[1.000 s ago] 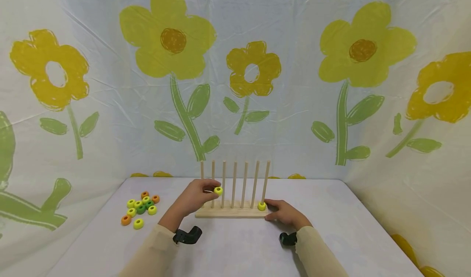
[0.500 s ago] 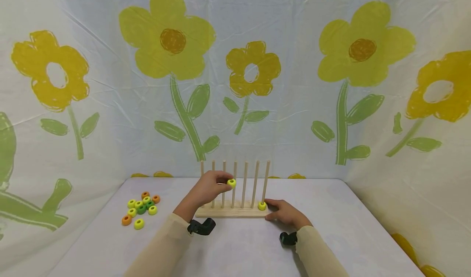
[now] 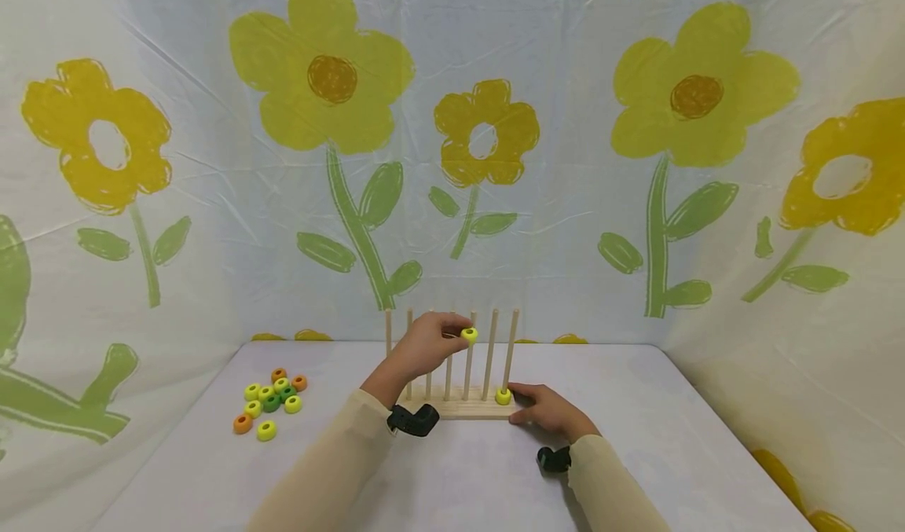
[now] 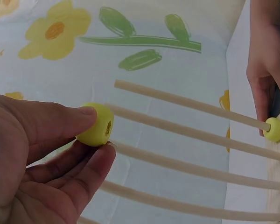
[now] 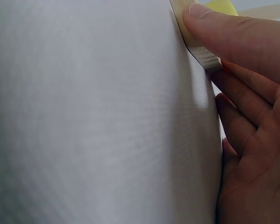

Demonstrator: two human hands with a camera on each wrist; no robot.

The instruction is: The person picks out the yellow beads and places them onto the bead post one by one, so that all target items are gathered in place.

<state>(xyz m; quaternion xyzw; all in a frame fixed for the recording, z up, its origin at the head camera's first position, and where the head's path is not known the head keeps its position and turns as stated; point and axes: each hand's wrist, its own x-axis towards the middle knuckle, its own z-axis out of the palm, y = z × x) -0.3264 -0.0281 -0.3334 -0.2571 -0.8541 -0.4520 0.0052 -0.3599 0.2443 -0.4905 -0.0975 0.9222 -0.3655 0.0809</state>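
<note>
A yellow bead is pinched between the thumb and fingers of my left hand, its hole showing. It overlaps the upper part of a peg toward the right of the wooden peg rack. In the left wrist view the bead is close to the peg tips, off the pegs. My right hand grips the rack's right end, thumb on the front of the base and fingers around the end. Another yellow bead sits at the foot of the rightmost peg.
Several loose yellow, green and orange beads lie on the white table to the left of the rack. Behind the table hangs a flower-printed cloth. A dark wrist device is strapped on each wrist.
My left hand has moved right and up with the yellow bead, from the rack's left part to a peg further right. The right hand and the rack have stayed put.
</note>
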